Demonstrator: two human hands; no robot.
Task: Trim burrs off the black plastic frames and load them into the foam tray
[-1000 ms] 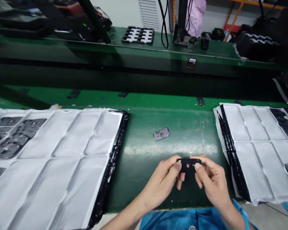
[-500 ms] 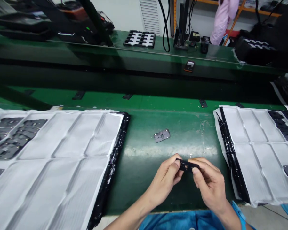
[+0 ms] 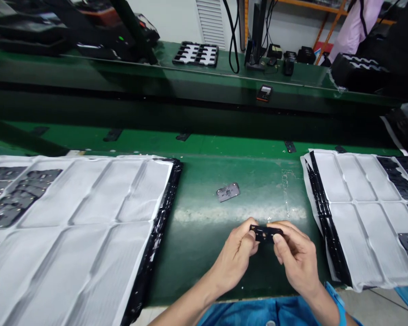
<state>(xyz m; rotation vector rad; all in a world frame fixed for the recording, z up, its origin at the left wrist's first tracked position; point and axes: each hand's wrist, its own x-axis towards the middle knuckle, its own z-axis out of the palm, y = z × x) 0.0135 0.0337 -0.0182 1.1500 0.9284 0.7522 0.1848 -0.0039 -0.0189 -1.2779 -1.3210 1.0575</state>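
Observation:
Both hands pinch one small flat black plastic part (image 3: 265, 232) above the green bench, near its front edge. My left hand (image 3: 236, 256) grips its left end with thumb and forefinger. My right hand (image 3: 294, 258) grips its right end the same way. The part is held nearly edge-on, so its face is hard to read. A grey metal plate (image 3: 228, 192) with cut-outs lies flat on the bench a little beyond the hands.
A black tray lined with white sheet (image 3: 88, 217) lies at the left, with dark parts (image 3: 10, 199) at its far left. A similar tray (image 3: 360, 213) at the right holds dark parts (image 3: 399, 179). Beyond runs a green conveyor (image 3: 190, 77) with a black tray (image 3: 195, 53).
The black part has tipped from facing the camera to nearly edge-on between the fingers. The hands stayed in about the same place. A person in pink at the back has moved right.

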